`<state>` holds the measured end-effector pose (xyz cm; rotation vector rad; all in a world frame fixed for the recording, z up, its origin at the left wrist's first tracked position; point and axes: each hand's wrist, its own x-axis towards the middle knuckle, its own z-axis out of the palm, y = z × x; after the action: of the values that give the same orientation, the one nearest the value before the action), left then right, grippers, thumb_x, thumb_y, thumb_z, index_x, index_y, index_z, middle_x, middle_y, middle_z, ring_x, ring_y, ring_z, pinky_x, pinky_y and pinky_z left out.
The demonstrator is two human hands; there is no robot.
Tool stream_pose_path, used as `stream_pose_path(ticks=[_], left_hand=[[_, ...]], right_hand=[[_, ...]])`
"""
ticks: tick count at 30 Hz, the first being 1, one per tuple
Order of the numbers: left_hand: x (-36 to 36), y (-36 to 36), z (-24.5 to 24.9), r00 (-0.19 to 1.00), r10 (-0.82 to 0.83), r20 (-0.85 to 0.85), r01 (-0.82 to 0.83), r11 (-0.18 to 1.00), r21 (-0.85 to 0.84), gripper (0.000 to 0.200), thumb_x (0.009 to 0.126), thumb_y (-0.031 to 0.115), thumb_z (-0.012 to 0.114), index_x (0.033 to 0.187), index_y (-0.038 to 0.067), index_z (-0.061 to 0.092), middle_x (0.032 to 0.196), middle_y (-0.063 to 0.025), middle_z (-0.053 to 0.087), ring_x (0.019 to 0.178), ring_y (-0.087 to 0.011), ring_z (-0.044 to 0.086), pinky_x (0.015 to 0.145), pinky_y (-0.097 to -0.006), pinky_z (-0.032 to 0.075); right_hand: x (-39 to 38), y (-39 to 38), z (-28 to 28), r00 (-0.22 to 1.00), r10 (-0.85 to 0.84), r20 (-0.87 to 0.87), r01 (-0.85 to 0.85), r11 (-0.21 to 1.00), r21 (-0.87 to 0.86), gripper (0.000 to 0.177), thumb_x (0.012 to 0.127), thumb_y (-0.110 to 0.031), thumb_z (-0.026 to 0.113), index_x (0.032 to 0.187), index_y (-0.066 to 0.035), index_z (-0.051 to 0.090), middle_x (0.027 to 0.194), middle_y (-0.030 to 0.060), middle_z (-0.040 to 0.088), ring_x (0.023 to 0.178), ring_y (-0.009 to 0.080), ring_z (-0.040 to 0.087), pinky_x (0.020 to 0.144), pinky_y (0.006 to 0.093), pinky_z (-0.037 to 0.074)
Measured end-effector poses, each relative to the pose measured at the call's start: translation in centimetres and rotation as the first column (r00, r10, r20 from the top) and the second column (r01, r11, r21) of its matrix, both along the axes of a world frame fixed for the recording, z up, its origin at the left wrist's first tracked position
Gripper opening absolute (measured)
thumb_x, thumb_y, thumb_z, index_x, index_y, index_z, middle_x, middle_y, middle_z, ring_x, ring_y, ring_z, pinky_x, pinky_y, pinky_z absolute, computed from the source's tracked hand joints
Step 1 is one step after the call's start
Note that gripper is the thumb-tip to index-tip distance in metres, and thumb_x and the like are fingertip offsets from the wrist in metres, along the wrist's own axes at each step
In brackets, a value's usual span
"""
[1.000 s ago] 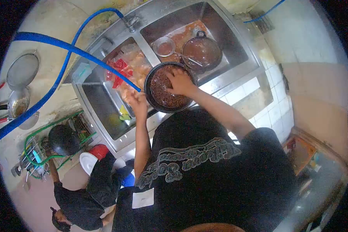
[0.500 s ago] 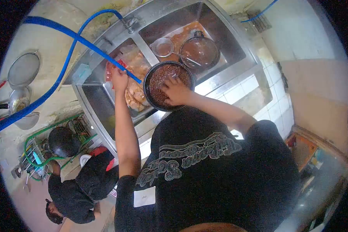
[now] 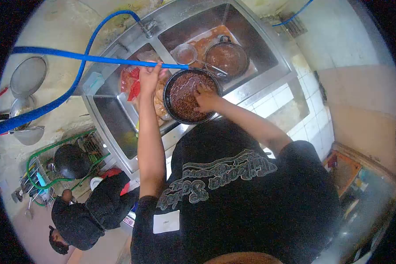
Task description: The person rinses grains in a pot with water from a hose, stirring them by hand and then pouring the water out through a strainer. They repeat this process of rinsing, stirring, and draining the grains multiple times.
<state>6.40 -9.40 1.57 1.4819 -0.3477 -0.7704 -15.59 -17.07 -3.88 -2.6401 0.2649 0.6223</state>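
My left hand (image 3: 150,78) is closed around a blue hose (image 3: 174,66) near its end, which lies over the far rim of a black pot. This round pot (image 3: 166,99) rests at the sink's near edge and holds small reddish-brown grains (image 3: 183,97) that look wet. Inside it, my right hand (image 3: 207,99) has its fingers apart, their tips among the grains. Under my left hand, in the left basin, lie clear bags of pale chunks (image 3: 159,104) and a red-printed bag (image 3: 130,81).
The right basin holds a dark pan (image 3: 226,59) of brownish liquid and a sieve (image 3: 184,54). A tap (image 3: 148,33) stands behind the steel sink (image 3: 290,72). Strainers (image 3: 28,77) hang on the left wall. A person in black (image 3: 79,224) is beside a green dish rack (image 3: 31,165).
My left hand has moved up and right, swinging the hose end from beside the pot to over its far rim. My right hand has shifted slightly right within the pot.
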Motion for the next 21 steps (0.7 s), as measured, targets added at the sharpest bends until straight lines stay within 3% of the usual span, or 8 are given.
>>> stream_pose_path(ticks=[3, 6, 12, 15, 17, 21], left_hand=[[-1.7, -0.2, 0.0, 0.998, -0.036, -0.045, 0.036, 0.999, -0.014, 0.018, 0.087, 0.003, 0.059, 0.100, 0.004, 0.047, 0.089, -0.0111, 0.063, 0.074, -0.0213, 0.067, 0.056, -0.0229, 0.055], [-3.4, -0.6, 0.4, 0.994, -0.052, -0.094, 0.046, 0.997, -0.057, 0.019, 0.087, 0.002, 0.059, 0.101, 0.005, 0.046, 0.091, -0.0111, 0.063, 0.076, -0.0217, 0.067, 0.059, -0.0247, 0.056], [-4.0, -0.6, 0.2, 0.992, -0.013, -0.122, 0.001, 0.995, -0.097, 0.021, 0.087, 0.002, 0.060, 0.102, 0.006, 0.046, 0.096, -0.0110, 0.064, 0.077, -0.0229, 0.067, 0.063, -0.0273, 0.057], [-4.9, 0.9, 1.4, 0.980, -0.138, -0.144, 0.126, 0.988, -0.095, 0.022, 0.086, 0.003, 0.060, 0.103, 0.007, 0.046, 0.096, -0.0113, 0.064, 0.077, -0.0232, 0.067, 0.064, -0.0283, 0.057], [-5.6, 2.0, 2.2, 0.975, -0.107, -0.192, 0.099, 0.994, -0.050, 0.023, 0.086, 0.003, 0.060, 0.104, 0.007, 0.047, 0.097, -0.0119, 0.064, 0.079, -0.0244, 0.067, 0.065, -0.0294, 0.057], [-7.4, 5.2, 2.5, 0.976, -0.082, -0.200, 0.058, 0.991, -0.124, 0.026, 0.084, 0.002, 0.063, 0.105, 0.004, 0.046, 0.102, -0.0143, 0.062, 0.078, -0.0261, 0.067, 0.065, -0.0299, 0.058]], right_hand=[[-0.2, -0.2, 0.9, 0.997, -0.007, -0.083, -0.001, 0.996, -0.086, 0.088, 0.077, -0.046, 0.063, 0.137, 0.008, 0.028, 0.142, 0.0334, 0.021, 0.135, 0.0466, 0.016, 0.111, 0.0507, 0.015], [-0.5, -0.1, 1.1, 0.998, -0.018, -0.067, 0.016, 1.000, -0.026, 0.087, 0.076, -0.046, 0.064, 0.135, 0.009, 0.031, 0.141, 0.0335, 0.023, 0.134, 0.0472, 0.017, 0.110, 0.0530, 0.016], [-0.5, -0.1, 0.9, 1.000, 0.003, 0.025, 0.002, 0.986, -0.169, 0.089, 0.075, -0.046, 0.066, 0.134, 0.011, 0.031, 0.141, 0.0326, 0.025, 0.134, 0.0468, 0.018, 0.110, 0.0526, 0.017], [-0.5, -0.4, 1.1, 0.994, -0.097, 0.054, 0.106, 0.974, -0.202, 0.098, 0.068, -0.050, 0.071, 0.139, 0.002, 0.027, 0.141, 0.0320, 0.026, 0.134, 0.0467, 0.018, 0.110, 0.0525, 0.015], [-0.4, -0.7, 0.1, 0.978, -0.193, 0.080, 0.191, 0.981, 0.039, 0.080, 0.069, -0.044, 0.070, 0.137, -0.014, 0.041, 0.146, 0.0313, 0.012, 0.134, 0.0508, 0.013, 0.108, 0.0563, 0.015], [0.0, 0.5, -1.4, 0.989, -0.062, 0.135, 0.073, 0.994, -0.075, 0.079, 0.066, -0.044, 0.073, 0.137, -0.023, 0.042, 0.148, 0.0277, 0.008, 0.134, 0.0506, 0.012, 0.107, 0.0574, 0.015]])
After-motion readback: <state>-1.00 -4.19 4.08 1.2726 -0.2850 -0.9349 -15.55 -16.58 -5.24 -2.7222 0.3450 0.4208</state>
